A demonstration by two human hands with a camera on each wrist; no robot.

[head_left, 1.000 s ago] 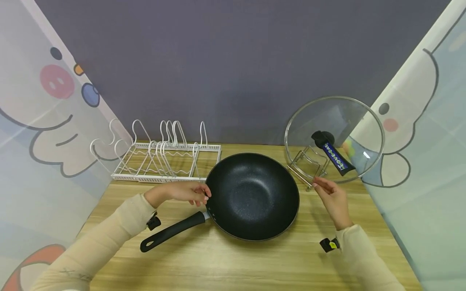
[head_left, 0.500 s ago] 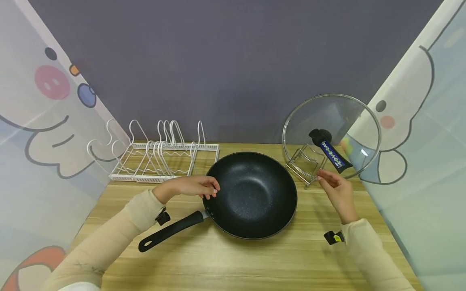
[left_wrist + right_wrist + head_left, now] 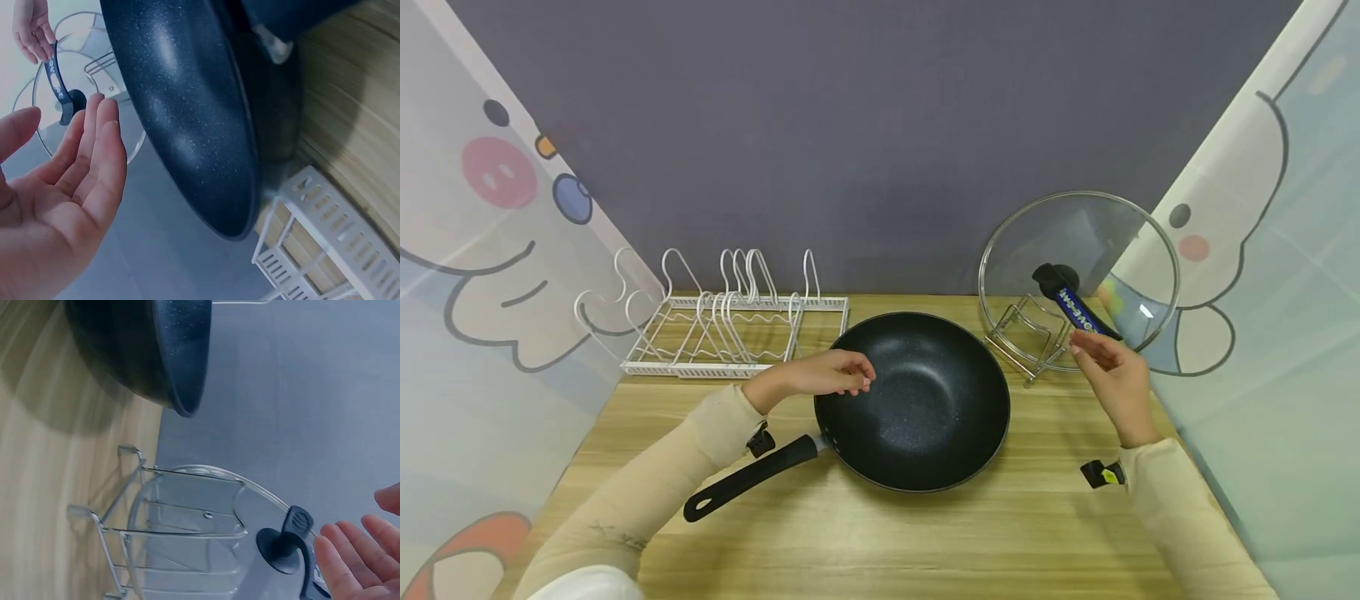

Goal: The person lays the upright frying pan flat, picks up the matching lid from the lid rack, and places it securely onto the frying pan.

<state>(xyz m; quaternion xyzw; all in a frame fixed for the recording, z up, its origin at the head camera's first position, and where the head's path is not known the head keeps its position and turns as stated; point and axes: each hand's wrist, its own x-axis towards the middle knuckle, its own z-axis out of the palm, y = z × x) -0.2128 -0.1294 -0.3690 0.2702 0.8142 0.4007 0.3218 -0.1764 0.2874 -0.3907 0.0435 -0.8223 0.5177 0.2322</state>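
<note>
The left forearm slants in from the near left, its sleeve (image 3: 640, 483) pale; the left hand (image 3: 831, 373) hangs over the near-left part of the black pan (image 3: 917, 408), fingers loosely bent, thumb apart, nothing held; the pan sits mid-table (image 3: 925, 550), its handle (image 3: 752, 477) pointing toward the near left; the right arm angles up from the near right, and the right hand (image 3: 1112, 383) is lifted by the glass lid's grip (image 3: 1066, 298), fingers extended, thumb apart, clasping nothing; whether a fingertip brushes that grip I cannot tell; the lid (image 3: 1097, 237) leans upright in a wire stand (image 3: 1011, 358).
</note>
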